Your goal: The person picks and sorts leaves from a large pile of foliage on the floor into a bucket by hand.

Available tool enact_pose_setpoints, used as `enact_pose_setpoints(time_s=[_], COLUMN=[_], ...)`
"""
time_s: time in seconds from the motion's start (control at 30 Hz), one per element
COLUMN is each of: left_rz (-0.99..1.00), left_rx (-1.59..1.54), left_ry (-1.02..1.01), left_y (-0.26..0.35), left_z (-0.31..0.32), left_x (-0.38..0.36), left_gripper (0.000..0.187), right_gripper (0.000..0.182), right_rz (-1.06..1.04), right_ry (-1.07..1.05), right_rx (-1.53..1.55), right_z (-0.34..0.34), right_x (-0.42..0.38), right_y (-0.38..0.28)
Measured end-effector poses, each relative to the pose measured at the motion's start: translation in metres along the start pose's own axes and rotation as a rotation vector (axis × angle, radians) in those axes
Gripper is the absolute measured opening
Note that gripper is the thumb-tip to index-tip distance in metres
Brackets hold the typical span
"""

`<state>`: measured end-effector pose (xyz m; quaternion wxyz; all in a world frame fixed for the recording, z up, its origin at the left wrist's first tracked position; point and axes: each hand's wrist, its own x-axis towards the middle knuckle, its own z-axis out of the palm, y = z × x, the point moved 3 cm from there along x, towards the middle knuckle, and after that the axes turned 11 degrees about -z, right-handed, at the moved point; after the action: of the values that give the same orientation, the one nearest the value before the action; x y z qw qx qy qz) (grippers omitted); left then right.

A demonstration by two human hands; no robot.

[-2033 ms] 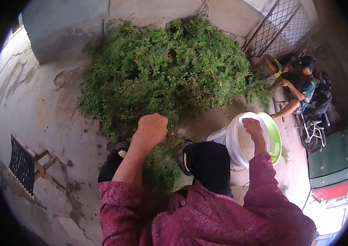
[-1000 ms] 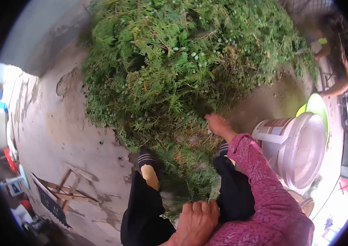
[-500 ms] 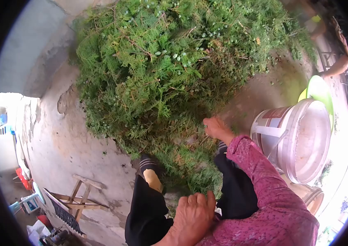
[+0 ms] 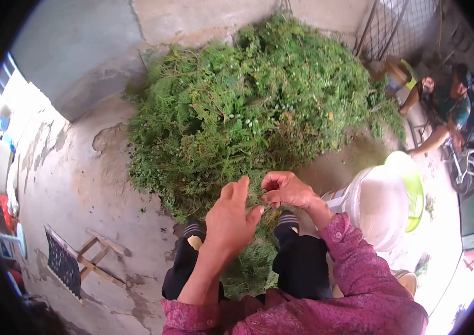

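Note:
A big heap of green conifer branches with small pale cones lies on the floor in front of my feet. Over its near edge, my left hand is raised with thumb and fingers apart, facing my other hand. My right hand is closed, its thumb and fingers pinched at a small green sprig between the two hands; the sprig is partly hidden. Loose green clippings lie between my legs.
A white bucket stands to the right, with a lime-green basin beside it. Two people sit at the upper right. A folding wooden stool lies at the lower left. A wall rises behind the heap.
My left hand has risen from my lap to the heap's near edge. My right hand has drawn closer to it, now pinching. The view has shifted, showing more wall and the people.

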<state>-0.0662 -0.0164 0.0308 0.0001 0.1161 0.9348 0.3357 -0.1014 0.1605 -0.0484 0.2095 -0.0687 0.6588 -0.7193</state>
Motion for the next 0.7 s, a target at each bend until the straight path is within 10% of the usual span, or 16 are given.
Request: enact_pose_setpoints(time_s=[0.27,0.7], left_rz=[-0.41,-0.455], left_rx=[-1.209,-1.326], left_ry=[-0.287,-0.099], left_y=[-0.016,-0.027], left_z=[-0.023,-0.029], left_x=[-0.002,0.0], left_gripper=[0.028,0.016], right_gripper=[0.022,0.03], right_rz=[-0.22,-0.321], right_ry=[-0.062,-0.001], right_rx=[0.033,0.145], right_z=[0.059,0.083], right_x=[-0.011,-0.003], right_y=[-0.095,-0.082])
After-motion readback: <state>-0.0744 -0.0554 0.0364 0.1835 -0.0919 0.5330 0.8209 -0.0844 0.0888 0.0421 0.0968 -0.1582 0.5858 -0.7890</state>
